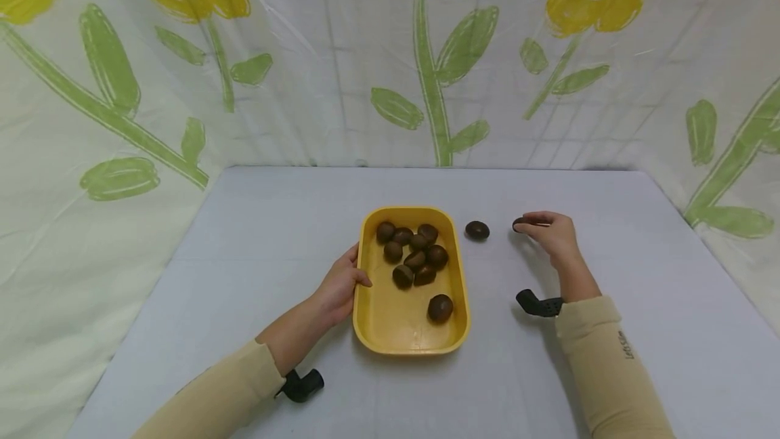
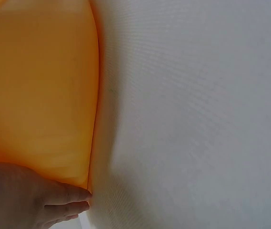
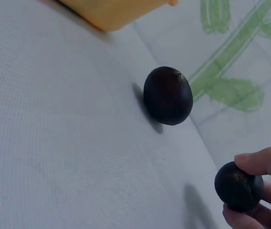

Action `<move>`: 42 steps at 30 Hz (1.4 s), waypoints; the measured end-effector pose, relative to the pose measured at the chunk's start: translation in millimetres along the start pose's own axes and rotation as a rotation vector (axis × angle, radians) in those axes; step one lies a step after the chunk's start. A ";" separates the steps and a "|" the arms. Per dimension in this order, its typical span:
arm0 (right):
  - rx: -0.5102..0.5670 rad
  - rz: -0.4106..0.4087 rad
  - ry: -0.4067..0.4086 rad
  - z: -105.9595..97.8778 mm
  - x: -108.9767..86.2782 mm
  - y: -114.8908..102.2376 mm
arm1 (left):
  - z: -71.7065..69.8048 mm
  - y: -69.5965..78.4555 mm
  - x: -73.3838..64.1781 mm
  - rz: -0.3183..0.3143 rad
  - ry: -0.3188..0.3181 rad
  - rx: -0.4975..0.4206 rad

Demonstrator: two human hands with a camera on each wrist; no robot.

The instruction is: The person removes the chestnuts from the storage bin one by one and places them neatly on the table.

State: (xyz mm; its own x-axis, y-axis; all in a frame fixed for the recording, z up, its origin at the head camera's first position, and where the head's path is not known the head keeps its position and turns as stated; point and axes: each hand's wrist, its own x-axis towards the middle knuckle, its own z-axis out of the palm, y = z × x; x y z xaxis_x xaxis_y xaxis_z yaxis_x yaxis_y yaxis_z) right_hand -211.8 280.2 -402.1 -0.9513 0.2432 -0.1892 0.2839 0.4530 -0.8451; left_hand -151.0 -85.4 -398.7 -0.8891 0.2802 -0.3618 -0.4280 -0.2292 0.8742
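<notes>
A yellow tray with several brown chestnuts in it lies mid-table in the head view. My left hand grips its left side, thumb over the rim; the left wrist view has the fingers against the outer wall. To the right of the tray, my right hand pinches a chestnut between thumb and fingertips, held above its shadow on the cloth. Between that hand and the tray sits another chestnut on the table.
A white cloth covers the table. Behind and beside it hangs a white curtain printed with yellow flowers and green leaves. Black wrist-worn devices are strapped at the left wrist and the right wrist.
</notes>
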 end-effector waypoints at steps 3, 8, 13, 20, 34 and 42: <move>-0.017 -0.002 0.011 4.1 -0.3 1.6 | 0.2 -0.3 -0.1 0.000 -0.004 -0.003; -0.044 -0.004 0.024 9.7 -1.9 5.3 | 0.8 -0.7 0.1 0.004 -0.010 0.001; -0.059 -0.030 0.026 12.9 -4.3 8.3 | 1.2 -0.3 -0.1 0.002 -0.001 0.008; -0.063 -0.074 0.036 13.8 -4.3 9.6 | 0.9 0.6 -0.7 0.009 -0.010 -0.010; -0.132 -0.106 0.001 11.9 -4.3 14.0 | 0.5 -0.4 0.3 0.008 -0.001 -0.006; -0.133 -0.102 -0.026 6.5 -4.4 10.4 | -0.1 -0.3 -0.3 0.006 -0.009 -0.003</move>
State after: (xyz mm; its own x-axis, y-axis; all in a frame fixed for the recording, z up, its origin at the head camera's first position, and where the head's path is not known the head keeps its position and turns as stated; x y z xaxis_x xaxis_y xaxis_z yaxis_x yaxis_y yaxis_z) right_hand -205.4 278.3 -413.2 -0.9783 0.1686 -0.1206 0.1977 0.5838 -0.7875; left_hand -150.6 -85.5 -398.9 -0.8900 0.2876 -0.3538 -0.4234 -0.2335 0.8754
